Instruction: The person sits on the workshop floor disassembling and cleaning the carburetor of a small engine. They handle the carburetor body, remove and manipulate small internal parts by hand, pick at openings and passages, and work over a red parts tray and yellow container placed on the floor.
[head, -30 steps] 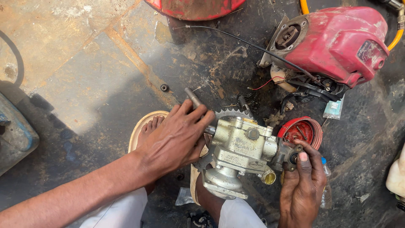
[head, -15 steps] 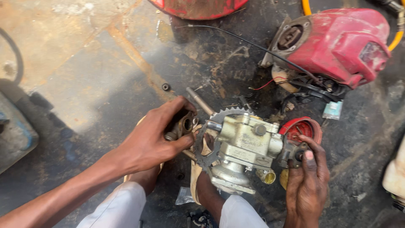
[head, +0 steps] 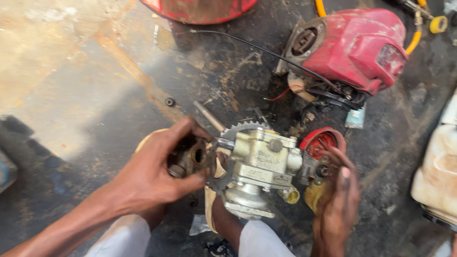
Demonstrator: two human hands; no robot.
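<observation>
Oil-blackened concrete floor (head: 143, 95) fills the view, stained dark across the middle and right and paler, rust-streaked toward the left edge. At the top right lies a red engine housing (head: 357, 47) with a round port on its left face, a yellow hose (head: 414, 43) curving behind it and a black cable (head: 252, 45) trailing leftward. A red drum's rim (head: 200, 8) shows at the top edge, a whitish plastic tank (head: 440, 171) at the right edge.

Low in the middle of the floor, above the person's knees, sits a pale cream-grey cast metal pump body (head: 262, 164), blocky, with a round bolt head on top, a bell-shaped flange underneath and a yellowish fitting at its lower right. A toothed sprocket (head: 243, 128) stands just behind it. Its long axis runs left to right, the shaft end pointing left.

The left hand (head: 157, 176) is clenched around a dark, greasy round part (head: 190, 157) that meets the body's left end. The right hand (head: 335, 204) grips the dark fitting at the body's right end, just below a red round cap (head: 321, 140). A thin metal rod (head: 209, 116) lies aslant behind the left fingers.
</observation>
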